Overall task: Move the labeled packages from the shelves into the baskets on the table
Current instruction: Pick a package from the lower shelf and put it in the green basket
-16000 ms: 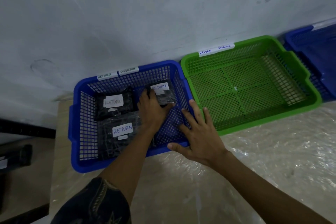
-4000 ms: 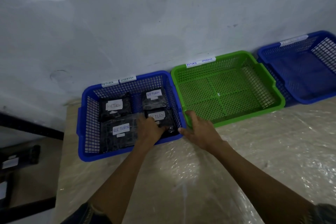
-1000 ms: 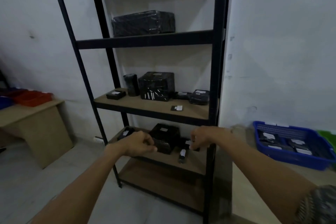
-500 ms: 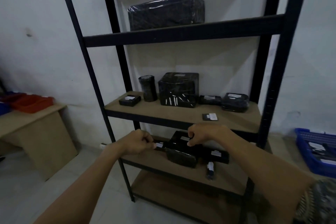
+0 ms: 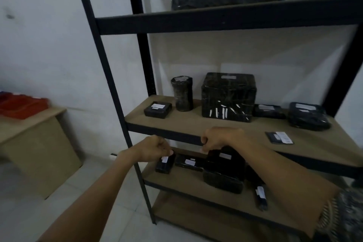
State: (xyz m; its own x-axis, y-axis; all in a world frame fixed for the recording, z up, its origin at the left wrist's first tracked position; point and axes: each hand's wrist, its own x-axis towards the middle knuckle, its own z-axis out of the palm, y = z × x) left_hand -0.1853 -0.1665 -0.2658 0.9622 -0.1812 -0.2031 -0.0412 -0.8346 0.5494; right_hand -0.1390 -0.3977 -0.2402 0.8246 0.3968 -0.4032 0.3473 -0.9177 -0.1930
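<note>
Rack [image 5: 111, 84] fills the view. The middle shelf [image 5: 196, 124] carries several wrapped packages, none within reach of either hand. My targets are one level down, on the lower shelf [image 5: 176, 180], and the baskets are out of frame.

Biggest item there is the bulky black package [image 5: 224, 173]. Its long axis runs back to front with the near end toward me. My right hand [image 5: 218, 138] sits directly above its far end, in front of the middle shelf's front rail. The fingers are curled under, and I can't tell whether they have hold of the wrap or are only closing on it.

Next is the long flat package [image 5: 188, 162], lying crosswise on the shelf. It sits between the bulky one and the small package [image 5: 165, 165], with its right end against the bulky one. Neither hand is over it.

The small package points front to back, label at the far end. My left hand [image 5: 155, 150] is right at that end, up and left of it, fist curled with the thumb by the label. Contact is unclear, so I can't call it a grip.

My read is one package per hand, left on the small one and right on the bulky one. The grab point on both is at the far end, so each pull comes toward me and has to clear the rail overhead.
</note>
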